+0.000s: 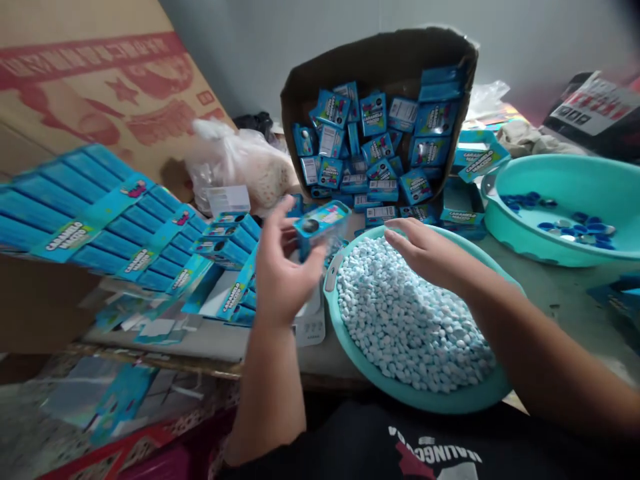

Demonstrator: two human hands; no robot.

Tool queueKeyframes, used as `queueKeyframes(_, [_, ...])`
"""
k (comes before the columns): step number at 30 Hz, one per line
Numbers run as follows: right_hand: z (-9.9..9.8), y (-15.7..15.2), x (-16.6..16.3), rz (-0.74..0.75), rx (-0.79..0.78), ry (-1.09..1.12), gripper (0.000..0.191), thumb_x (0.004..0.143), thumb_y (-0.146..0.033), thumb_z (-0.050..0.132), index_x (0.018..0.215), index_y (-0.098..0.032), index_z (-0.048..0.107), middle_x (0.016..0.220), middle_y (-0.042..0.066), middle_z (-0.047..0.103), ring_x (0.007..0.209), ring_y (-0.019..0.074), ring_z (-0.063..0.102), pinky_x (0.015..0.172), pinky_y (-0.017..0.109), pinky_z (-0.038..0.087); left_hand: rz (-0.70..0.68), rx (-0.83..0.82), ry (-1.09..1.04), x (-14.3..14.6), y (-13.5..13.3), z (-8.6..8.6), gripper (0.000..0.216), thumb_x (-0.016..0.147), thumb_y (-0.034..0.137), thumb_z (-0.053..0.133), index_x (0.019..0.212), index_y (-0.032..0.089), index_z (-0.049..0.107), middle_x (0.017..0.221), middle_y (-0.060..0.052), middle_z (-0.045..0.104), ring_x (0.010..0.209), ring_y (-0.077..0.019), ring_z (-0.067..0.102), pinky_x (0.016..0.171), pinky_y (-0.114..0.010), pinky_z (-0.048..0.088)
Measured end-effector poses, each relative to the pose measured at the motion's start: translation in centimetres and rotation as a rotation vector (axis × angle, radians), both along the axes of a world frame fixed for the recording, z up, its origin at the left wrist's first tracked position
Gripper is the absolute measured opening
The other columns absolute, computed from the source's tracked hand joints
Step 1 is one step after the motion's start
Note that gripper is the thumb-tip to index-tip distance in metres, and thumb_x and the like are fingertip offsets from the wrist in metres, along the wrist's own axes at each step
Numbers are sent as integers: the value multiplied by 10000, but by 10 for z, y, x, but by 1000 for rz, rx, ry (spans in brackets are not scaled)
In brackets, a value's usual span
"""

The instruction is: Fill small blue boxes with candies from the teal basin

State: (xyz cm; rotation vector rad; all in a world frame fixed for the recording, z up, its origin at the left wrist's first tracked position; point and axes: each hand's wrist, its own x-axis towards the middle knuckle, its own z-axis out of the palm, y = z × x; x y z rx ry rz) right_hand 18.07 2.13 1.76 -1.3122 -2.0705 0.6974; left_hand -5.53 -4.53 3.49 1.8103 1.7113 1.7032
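Clamping blue box (327,219) in left hand (284,273), left of basin (425,399); holding right hand (427,252) unclasped above it. Seemingly done: cartoned boxes (374,115) behind basin. Remaining: candies (400,320) inside.

The single view looks from the person's head, facing forward and down across the table (330,363). It sits close above the work: the dark shirt (320,443) crosses the near edge, and the left hand (283,277) and right hand (425,245) come mid-view. Its wide field reaches the printed carton (90,80) at far left, the turquoise basin (575,177) at right and the far wall (235,53).
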Motion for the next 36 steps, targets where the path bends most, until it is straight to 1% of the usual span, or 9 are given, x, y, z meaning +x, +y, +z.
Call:
queueKeyframes(7, [14, -14, -37, 263, 164, -176, 308, 977, -389, 536, 1207, -222, 654, 1235, 114, 656, 1081, 290, 645, 871, 401, 507, 334, -24, 36, -81, -27, 26, 389, 685, 259, 841, 1036, 240, 673, 1019, -25, 663, 809, -188, 681, 752, -378, 625])
queueKeyframes(11, [20, 8, -82, 458, 242, -392, 266, 915, -223, 555, 1149, -196, 678, 1142, 125, 664, 1038, 291, 644, 839, 392, 487, 479, 27, 55, -87, -45, 18, 311, 647, 266, 851, 845, 216, 616, 849, 11, 632, 727, -173, 638, 607, -314, 576])
queueKeyframes(15, [13, 43, -123, 394, 127, -505, 384, 766, -100, 630, 1133, -180, 713, 1135, 168, 679, 966, 328, 673, 737, 386, 488, 508, 57, 100, -90, -63, 4, 327, 648, 333, 837, 776, 201, 566, 887, -12, 624, 794, -179, 643, 619, -283, 553])
queueKeyframes(22, [32, 64, -154, 462, 160, -370, 493, 784, -79, 575, 1243, -232, 669, 1192, 74, 717, 1017, 252, 668, 748, 301, 490, 504, 154, 264, -88, -62, -3, 273, 688, 297, 822, 786, 206, 584, 952, -48, 622, 958, -227, 654, 708, -315, 546])
queueKeyframes(27, [31, 57, -94, 392, 326, -527, 345, 742, -89, 649, 1057, -198, 736, 970, 114, 729, 830, 260, 674, 672, 350, 494, 460, 151, 353, -63, -38, 4, 222, 740, 265, 791, 774, 195, 583, 993, -55, 626, 1014, -218, 637, 829, -343, 547])
queueKeyframes(30, [5, 31, -29, 421, 284, -495, 482, 758, -379, 780, 1222, -276, 698, 1153, 135, 710, 920, 306, 692, 694, 417, 544, 378, 216, 282, -32, -31, 3, 221, 761, 236, 792, 804, 199, 578, 1028, -50, 618, 1032, -207, 633, 899, -369, 540])
queueKeyframes(32, [-16, 9, 8, 514, 174, -496, 595, 745, -487, 809, 1303, -345, 660, 1306, 139, 661, 1011, 309, 704, 781, 436, 580, 225, 191, 202, -2, -26, -1, 198, 789, 223, 777, 834, 207, 584, 1057, -48, 616, 1045, -193, 633, 926, -366, 540])
queueKeyframes(34, [-36, -13, 34, 454, 137, -512, 764, 719, -577, 802, 1408, -338, 575, 1400, 140, 599, 1145, 369, 658, 849, 496, 594, -30, 146, 118, 30, -18, -6, 148, 828, 199, 730, 891, 210, 596, 1086, -49, 628, 1059, -177, 636, 937, -341, 547])
queueKeyframes(36, [-50, -30, 49, 362, 142, -462, 655, 748, -548, 773, 1331, -284, 633, 1308, 139, 642, 1131, 384, 659, 870, 501, 600, -286, 102, 64, 58, -7, -12, 129, 860, 166, 667, 967, 202, 605, 1123, -57, 633, 1097, -164, 632, 956, -301, 547])
